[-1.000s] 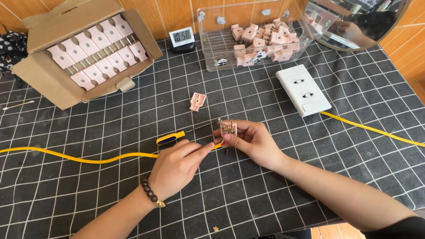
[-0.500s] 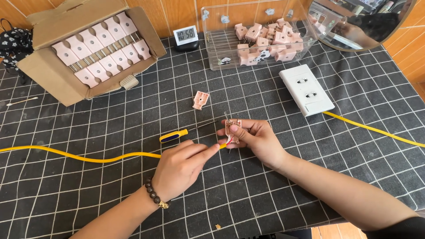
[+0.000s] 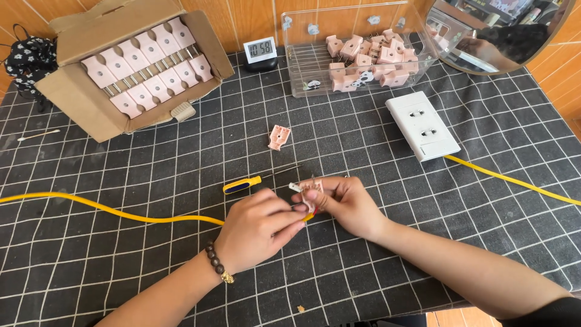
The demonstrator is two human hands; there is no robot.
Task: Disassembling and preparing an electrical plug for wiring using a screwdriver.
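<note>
The right hand (image 3: 346, 206) and the left hand (image 3: 257, 227) met near the middle of the desk (image 3: 151, 284), a little toward its near edge. The grip of the right hand was pressed together, pinching a small pink plug part (image 3: 310, 188) between the thumb and the fingers. The grip of the left hand was also closed, its fingertips (image 3: 296, 223) pinching the end of the yellow cable (image 3: 109, 211) just beside the plug part; how the cable end entered the part, I could not tell. The cable ran from the hands toward the left edge of the desk.

Just behind the hands lay a screwdriver (image 3: 243, 184) with a yellow and black handle, not touched. Farther back lay one loose pink piece (image 3: 279, 137). A cardboard box (image 3: 78, 103) of pink parts stood at the far left corner, a clear bin (image 3: 357, 57) at the far edge, and a white socket block (image 3: 422, 125) toward the right.
</note>
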